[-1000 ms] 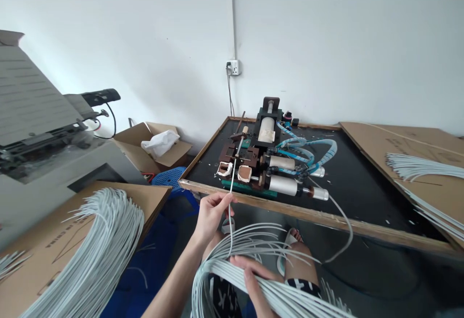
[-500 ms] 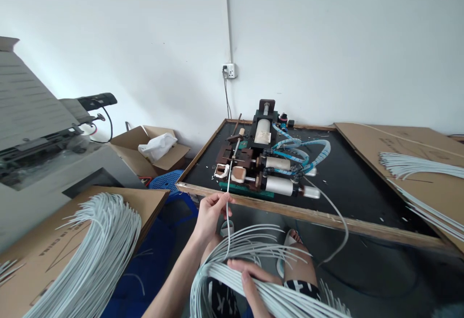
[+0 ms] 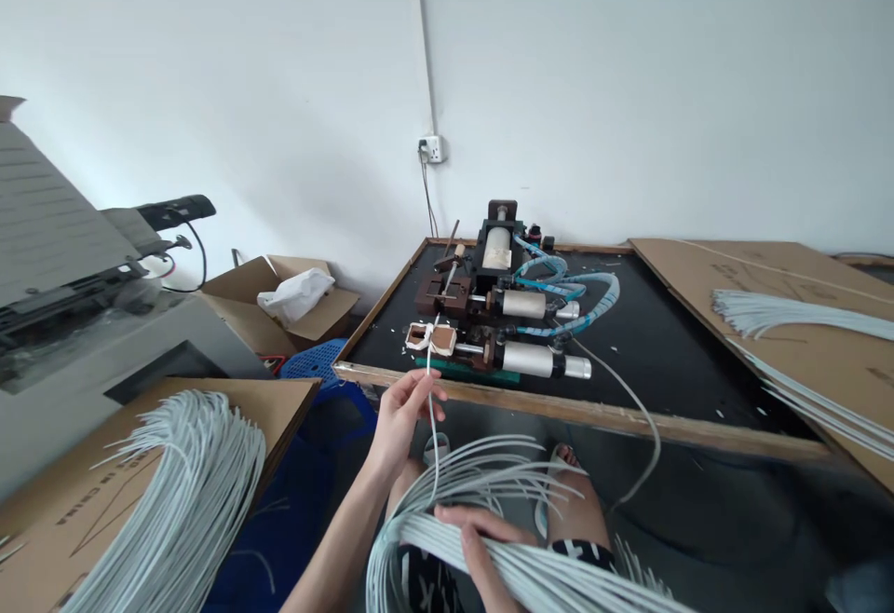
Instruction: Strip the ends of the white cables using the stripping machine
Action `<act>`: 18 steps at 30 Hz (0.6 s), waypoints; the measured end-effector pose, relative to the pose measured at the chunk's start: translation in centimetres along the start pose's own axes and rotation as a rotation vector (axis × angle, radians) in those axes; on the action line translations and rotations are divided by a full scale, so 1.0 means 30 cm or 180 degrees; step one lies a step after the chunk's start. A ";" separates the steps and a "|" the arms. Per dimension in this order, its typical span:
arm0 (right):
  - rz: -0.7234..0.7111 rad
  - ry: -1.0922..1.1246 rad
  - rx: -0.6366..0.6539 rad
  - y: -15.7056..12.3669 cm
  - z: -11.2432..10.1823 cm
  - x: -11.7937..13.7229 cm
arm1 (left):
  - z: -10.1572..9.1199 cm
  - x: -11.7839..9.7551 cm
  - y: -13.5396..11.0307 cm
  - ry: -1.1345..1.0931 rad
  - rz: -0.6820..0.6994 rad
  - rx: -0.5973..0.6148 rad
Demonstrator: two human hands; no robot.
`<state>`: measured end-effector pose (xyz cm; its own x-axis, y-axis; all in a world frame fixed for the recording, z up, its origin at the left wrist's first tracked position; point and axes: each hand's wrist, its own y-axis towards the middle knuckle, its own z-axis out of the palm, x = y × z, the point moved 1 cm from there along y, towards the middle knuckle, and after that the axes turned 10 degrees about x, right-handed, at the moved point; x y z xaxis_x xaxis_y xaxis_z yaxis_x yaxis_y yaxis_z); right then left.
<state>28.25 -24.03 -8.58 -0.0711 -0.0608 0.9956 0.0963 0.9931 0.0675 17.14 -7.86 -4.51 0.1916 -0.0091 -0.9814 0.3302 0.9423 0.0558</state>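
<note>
My left hand point(image 3: 403, 413) pinches a single white cable point(image 3: 433, 427) between thumb and forefinger, just in front of the table edge. That cable runs up from the lap into a pneumatic wire-stripping machine point(image 3: 497, 301), where the padded front clamp jaws point(image 3: 430, 339) are closed around it. Its far end is hidden among the machine's parts. Across my lap lies a thick bundle of white cables point(image 3: 551, 571), curved at the left, with several loose ends fanning out. My right hand point(image 3: 481, 538) is wrapped over this bundle, partly hidden by the cables.
A second cable bundle point(image 3: 188, 473) rests on cardboard point(image 3: 293, 394) at left, beside a grey machine point(image 3: 140, 333). Behind stand a blue stool point(image 3: 314, 359) and an open carton point(image 3: 244, 292). More cables point(image 3: 789, 315) lie on cardboard at right. Small white scraps dot the black tabletop point(image 3: 656, 343).
The machine's padded front jaws, apart before, have come together on the cable, and their cylinder rods have shifted left. My hands keep their holds. The view has shifted slightly.
</note>
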 end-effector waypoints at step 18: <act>-0.0196 0.0665 -0.0724 -0.080 0.054 0.099 | 0.008 -0.021 0.013 -0.0236 0.0024 -0.0231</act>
<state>26.19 -26.43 -5.89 0.1195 -0.1628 0.9794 0.3193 0.9403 0.1174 17.37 -7.58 -3.81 0.2627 -0.0241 -0.9646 0.2611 0.9642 0.0470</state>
